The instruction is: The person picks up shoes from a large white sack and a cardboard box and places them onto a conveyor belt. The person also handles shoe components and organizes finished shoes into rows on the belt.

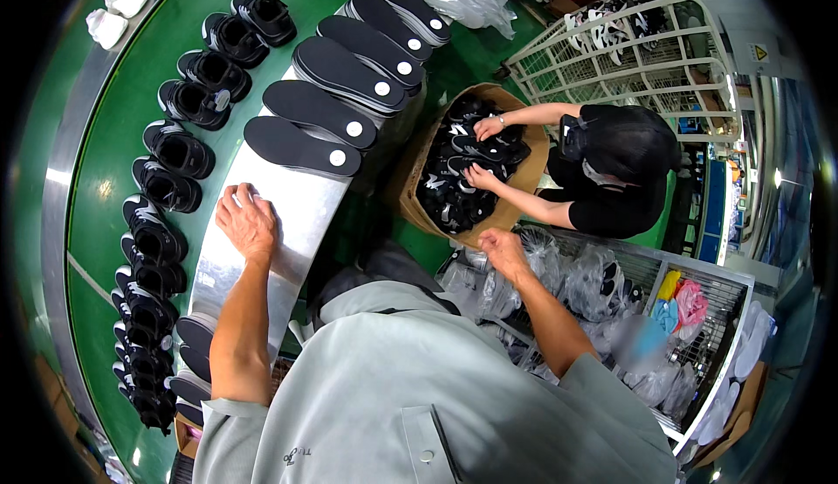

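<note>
My left hand (249,222) rests on the bare metal ledge (292,192), fingers apart and slightly bent, holding nothing. Just beyond it lie several black insoles (301,145) in overlapping pairs, each with a white round sticker at one end. To the right, my right hand (504,253) is closed at the near rim of a cardboard carton (417,206), its fingers appearing to pinch the edge. Black shoes (454,209) fill the carton. A co-worker's two hands (480,176) reach in among them from the right.
Left of the ledge, a green conveyor (105,161) carries a row of black shoes (179,148). A wire cart (742,296) with plastic-wrapped items stands at right. The co-worker (624,165) is beside the carton; a white rack (611,69) with shoes stands behind.
</note>
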Motion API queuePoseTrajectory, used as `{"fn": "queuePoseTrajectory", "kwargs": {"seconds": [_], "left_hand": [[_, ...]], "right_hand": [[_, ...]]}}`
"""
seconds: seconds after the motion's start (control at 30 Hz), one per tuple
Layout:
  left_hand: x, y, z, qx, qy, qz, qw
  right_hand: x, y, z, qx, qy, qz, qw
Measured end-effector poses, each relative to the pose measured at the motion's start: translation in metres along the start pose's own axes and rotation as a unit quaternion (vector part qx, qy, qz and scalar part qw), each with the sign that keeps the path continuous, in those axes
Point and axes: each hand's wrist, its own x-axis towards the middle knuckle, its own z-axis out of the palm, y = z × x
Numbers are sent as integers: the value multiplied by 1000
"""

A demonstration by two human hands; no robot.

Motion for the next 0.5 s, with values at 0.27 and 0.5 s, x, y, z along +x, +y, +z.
{"fn": "queuePoseTrajectory", "kwargs": {"seconds": [0.27, 0.5], "left_hand": [[1, -1, 2, 22, -5, 4, 1000], [5, 1, 2, 24, -4, 6, 1000]], "right_hand": [[57, -1, -55, -267, 163, -141, 939], [97, 10, -69, -391, 49, -183, 901]]}}
